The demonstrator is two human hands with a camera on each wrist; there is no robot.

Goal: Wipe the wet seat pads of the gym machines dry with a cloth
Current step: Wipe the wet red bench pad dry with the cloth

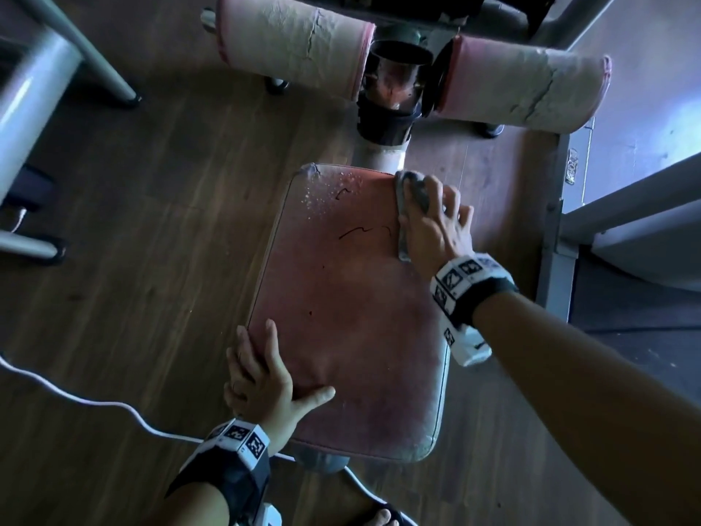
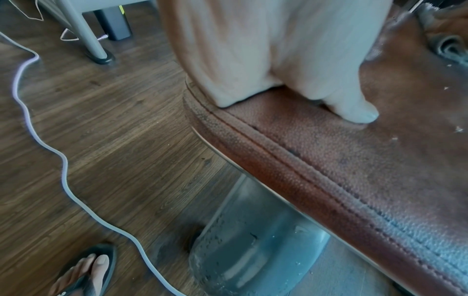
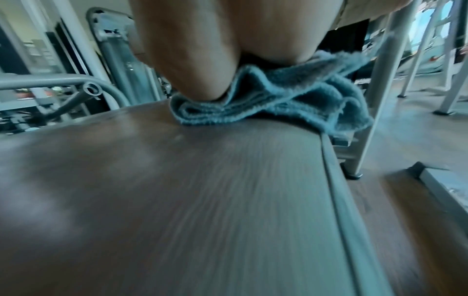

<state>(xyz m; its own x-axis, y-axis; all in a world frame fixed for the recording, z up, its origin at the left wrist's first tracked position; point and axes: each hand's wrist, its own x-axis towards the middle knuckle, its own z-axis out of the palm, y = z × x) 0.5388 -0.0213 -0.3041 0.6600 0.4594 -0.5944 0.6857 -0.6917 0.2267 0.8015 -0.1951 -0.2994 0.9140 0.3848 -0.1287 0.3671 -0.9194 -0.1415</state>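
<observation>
Right hand (image 1: 436, 225), grip bunched on the cloth (image 1: 411, 191), at seat pad (image 1: 341, 317) far right corner. Left hand (image 1: 261, 377) spread flat, bracing. Risk: droplets (image 1: 326, 191) far-left missed; cloth slipping off the edge.

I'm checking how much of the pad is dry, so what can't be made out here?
- Seat pad under the cloth and right hand: covered, head view.
- Pad surface in the right wrist view: motion-blurred, wetness unreadable.
- Pad's far droplets: cut off in the left wrist view.
- Area under the left hand: hidden.
</observation>
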